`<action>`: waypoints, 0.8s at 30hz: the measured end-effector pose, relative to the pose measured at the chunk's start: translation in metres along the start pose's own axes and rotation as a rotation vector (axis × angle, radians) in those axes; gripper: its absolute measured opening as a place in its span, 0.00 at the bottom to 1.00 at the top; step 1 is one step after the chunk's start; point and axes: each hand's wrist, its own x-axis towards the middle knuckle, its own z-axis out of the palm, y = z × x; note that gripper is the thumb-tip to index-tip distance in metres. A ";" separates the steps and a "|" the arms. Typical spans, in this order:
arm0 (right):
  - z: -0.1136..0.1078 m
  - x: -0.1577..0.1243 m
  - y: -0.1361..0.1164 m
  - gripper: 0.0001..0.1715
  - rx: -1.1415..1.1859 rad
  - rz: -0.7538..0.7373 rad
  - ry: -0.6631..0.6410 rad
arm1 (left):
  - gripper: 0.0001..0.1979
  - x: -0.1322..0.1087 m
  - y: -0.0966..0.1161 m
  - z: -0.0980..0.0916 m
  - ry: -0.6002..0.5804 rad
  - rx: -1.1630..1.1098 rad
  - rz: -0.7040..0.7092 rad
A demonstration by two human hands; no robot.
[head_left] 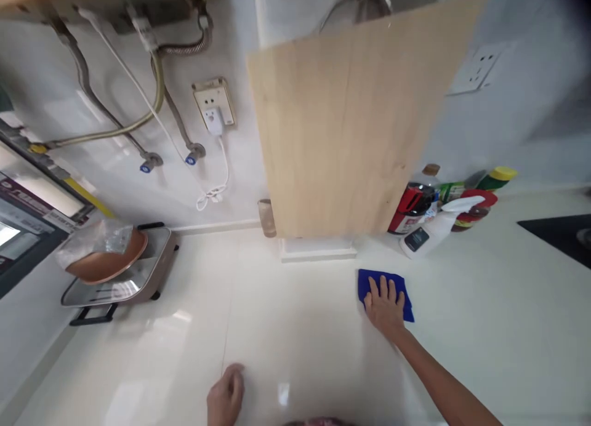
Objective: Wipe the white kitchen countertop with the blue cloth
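A folded blue cloth (407, 315) lies on the white countertop (286, 315), right of the middle. My right hand (385, 306) rests flat on it with the fingers spread, pressing it against the counter. Near the bottom edge, my left hand (226, 392) is at the counter's front part, its fingers curled together and nothing visible in them. A wooden board (346, 124) stands upright at the back, above a low white ledge (318, 252).
At the left sits an electric pan (152, 272) with a brown bowl (111, 263) and plastic on it. Several bottles, among them a white spray bottle (431, 232), stand right of the board. A dark hob edge (561, 232) is far right. Pipes hang on the wall.
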 end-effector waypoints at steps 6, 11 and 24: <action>-0.028 -0.061 -0.053 0.36 0.025 -0.026 -0.050 | 0.19 0.004 -0.007 0.000 -0.111 0.112 -0.014; -0.047 -0.104 -0.101 0.41 0.150 -0.095 -0.038 | 0.18 0.007 -0.003 0.002 -0.123 0.201 -0.043; -0.110 -0.194 -0.060 0.41 0.213 -0.404 -0.154 | 0.17 0.022 0.003 -0.003 -0.204 0.186 -0.139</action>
